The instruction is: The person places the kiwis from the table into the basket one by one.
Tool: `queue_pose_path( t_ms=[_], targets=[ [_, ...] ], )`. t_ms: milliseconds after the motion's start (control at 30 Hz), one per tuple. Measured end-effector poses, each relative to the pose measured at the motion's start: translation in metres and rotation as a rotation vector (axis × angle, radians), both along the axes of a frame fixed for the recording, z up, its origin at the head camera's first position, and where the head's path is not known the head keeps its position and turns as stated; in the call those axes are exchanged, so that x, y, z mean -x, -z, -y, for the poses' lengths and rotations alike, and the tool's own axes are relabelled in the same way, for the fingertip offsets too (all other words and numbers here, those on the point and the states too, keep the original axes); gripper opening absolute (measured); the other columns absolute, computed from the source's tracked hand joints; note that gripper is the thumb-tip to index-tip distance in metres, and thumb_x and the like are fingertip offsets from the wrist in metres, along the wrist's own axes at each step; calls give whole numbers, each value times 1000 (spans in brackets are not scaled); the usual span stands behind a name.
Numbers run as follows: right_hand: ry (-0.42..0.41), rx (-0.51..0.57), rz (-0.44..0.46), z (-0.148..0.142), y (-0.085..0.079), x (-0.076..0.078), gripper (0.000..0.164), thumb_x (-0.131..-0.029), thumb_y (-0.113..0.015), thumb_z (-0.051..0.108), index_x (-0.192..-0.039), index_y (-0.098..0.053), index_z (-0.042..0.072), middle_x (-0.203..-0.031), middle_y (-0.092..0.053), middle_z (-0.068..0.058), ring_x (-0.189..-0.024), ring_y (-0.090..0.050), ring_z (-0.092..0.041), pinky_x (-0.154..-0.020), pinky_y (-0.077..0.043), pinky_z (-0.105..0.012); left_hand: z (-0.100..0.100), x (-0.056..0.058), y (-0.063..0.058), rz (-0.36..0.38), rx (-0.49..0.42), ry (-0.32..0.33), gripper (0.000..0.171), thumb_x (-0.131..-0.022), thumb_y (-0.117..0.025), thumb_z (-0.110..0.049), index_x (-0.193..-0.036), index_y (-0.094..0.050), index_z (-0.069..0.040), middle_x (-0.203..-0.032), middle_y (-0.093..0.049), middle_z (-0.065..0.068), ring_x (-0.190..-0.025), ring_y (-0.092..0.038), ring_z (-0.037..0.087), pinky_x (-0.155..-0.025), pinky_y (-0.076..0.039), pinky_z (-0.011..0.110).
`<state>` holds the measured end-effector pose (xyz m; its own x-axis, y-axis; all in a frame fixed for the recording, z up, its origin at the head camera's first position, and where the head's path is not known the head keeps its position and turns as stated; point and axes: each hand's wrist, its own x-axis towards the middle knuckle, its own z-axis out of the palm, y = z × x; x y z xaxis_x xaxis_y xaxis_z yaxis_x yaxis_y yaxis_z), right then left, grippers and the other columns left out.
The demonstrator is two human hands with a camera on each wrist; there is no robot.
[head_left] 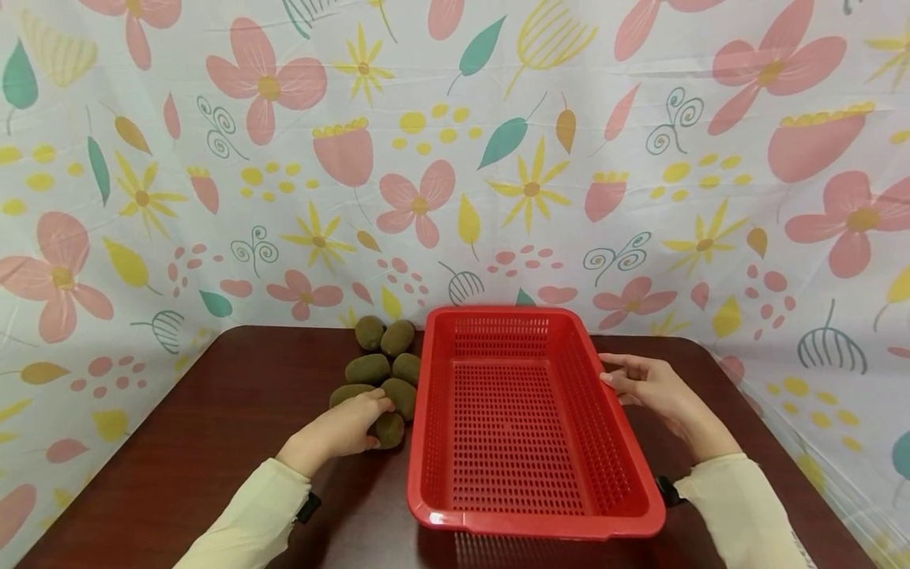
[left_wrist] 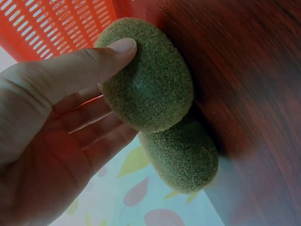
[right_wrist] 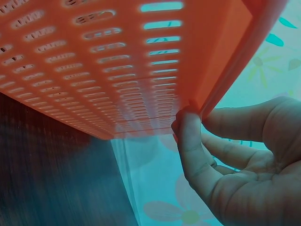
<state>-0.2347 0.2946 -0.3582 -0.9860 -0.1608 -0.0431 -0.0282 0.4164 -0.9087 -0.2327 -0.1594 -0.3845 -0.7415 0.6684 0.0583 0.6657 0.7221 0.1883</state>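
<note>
A red plastic basket [head_left: 538,525] with slotted walls and floor stands on the right half of the table, with nothing in it. My right hand [head_left: 657,395] pinches its right rim between thumb and fingers, seen closely along the slotted wall [right_wrist: 101,61] in the right wrist view. Left of the basket lies a group of several brown fuzzy kiwis [head_left: 367,369]. At the near end of that group my left hand [head_left: 341,431] grips a kiwi [left_wrist: 150,80], thumb on one side and fingers behind it. Another kiwi [left_wrist: 183,157] lies right beside it in the left wrist view.
The dark reddish-brown table [head_left: 235,427] extends left of the kiwis and in a strip right of the basket. A white cloth [head_left: 498,158] with flowers and leaves hangs behind the table and along its sides. Dark bands circle both wrists.
</note>
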Motion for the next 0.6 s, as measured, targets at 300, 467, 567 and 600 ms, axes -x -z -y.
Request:
queue_pose_path(
  t_ms=[300, 467, 567, 600],
  targets=[
    [2, 0, 3, 1, 0, 1, 63, -94, -63, 24, -144, -38, -5, -99, -67, -12, -84, -68, -23, -76, -57, -36, 3, 1, -8, -8, 13, -8, 43, -72, -83, -6, -109, -66, 6, -106, -58, 14, -98, -60, 29, -80, -52, 37],
    [2, 2, 11, 1, 0, 1, 64, -95, -63, 24, -144, -37, -5, -98, -67, -12, -85, -68, -22, -75, -57, -35, 6, 3, -20, 63, -38, -37, 44, -75, -82, -7, -112, -65, 8, -110, -59, 16, -102, -59, 30, -84, -52, 39],
    [0, 0, 8, 1, 0, 1, 64, -95, -63, 24, -145, -36, -6, -99, -66, -12, -84, -68, -22, -75, -57, -34, 9, 5, -27, 89, -65, -38, 44, -76, -82, -9, -113, -65, 7, -107, -57, 12, -98, -59, 27, -82, -52, 37],
    [-1, -1, 7, 0, 1, 1, 64, -95, -63, 24, -145, -36, -6, -99, -66, -12, -84, -68, -22, -75, -57, -34, 10, 6, -30, 91, -70, -39, 43, -76, -82, -10, -113, -65, 6, -106, -57, 11, -97, -58, 26, -82, -52, 38]
  ],
)
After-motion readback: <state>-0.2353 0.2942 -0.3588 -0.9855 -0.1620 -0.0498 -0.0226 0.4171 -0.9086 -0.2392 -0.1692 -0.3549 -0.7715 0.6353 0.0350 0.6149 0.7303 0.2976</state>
